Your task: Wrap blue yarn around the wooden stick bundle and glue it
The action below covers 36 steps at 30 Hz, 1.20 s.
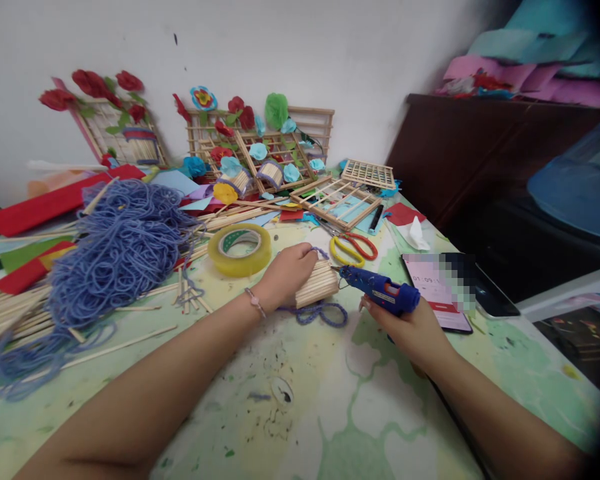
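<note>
My left hand (291,270) is closed around a small bundle of wooden sticks (318,283), joined side by side like a little basket wall. Blue yarn (325,315) runs from the bundle and loops on the table just below it. In my right hand (413,330) is a blue hot glue gun (380,288), its nozzle pointing left at the right edge of the sticks. Whether the nozzle touches them I cannot tell. Behind the hands lie scissors (354,248) with yellow and red handles and a roll of yellowish tape (240,249).
A large heap of blue yarn (123,247) lies at left among loose sticks and coloured paper. Stick frames with paper flowers (260,143) lean on the wall. A phone (443,300) lies right of the glue gun; a dark cabinet (460,147) stands beyond the table.
</note>
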Available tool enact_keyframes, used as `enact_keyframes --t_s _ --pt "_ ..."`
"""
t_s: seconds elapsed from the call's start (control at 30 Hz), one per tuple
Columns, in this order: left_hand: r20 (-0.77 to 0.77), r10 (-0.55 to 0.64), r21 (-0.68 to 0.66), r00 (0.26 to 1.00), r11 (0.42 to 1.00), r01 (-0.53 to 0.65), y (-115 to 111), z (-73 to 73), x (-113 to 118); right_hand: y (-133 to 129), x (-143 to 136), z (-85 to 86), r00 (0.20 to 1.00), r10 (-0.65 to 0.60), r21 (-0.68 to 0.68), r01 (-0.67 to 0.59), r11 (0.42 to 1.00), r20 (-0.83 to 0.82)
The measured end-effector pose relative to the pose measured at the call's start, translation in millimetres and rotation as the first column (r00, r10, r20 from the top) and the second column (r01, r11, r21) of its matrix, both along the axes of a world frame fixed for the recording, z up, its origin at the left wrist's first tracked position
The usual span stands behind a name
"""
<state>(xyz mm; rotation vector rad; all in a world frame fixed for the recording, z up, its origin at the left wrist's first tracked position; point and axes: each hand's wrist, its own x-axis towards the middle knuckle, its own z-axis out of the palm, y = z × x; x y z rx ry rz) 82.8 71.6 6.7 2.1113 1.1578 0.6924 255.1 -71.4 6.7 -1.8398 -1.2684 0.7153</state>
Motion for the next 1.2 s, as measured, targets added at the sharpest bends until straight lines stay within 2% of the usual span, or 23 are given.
enact_keyframes --t_s 0.2,0.6,0.97,1.07,1.2 --pt "-0.01 0.0 0.016 1.0 1.0 0.0 1.1 -2.0 -0.2 0.5 -0.4 1.2 1.0 0.004 0.046 -0.005 0.999 0.027" --pt "-0.001 -0.005 -0.004 1.0 1.0 0.005 3.1 -2.8 -1.2 0.5 -0.4 2.6 1.0 -0.016 -0.007 0.016 1.0 -0.003" --pt "-0.072 -0.017 -0.012 0.997 1.0 0.016 18.6 -15.7 -3.3 1.7 3.1 -0.3 0.999 0.044 -0.035 -0.044 0.998 0.007" --pt "-0.111 -0.061 -0.019 0.992 0.998 0.059 25.8 -17.3 -5.2 2.0 -0.4 3.5 0.998 0.017 -0.026 -0.018 1.0 -0.057" --pt "-0.141 -0.114 -0.022 0.983 0.993 0.112 33.3 -16.9 -7.9 3.0 -4.3 10.3 0.973 0.005 0.043 0.006 0.999 -0.233"
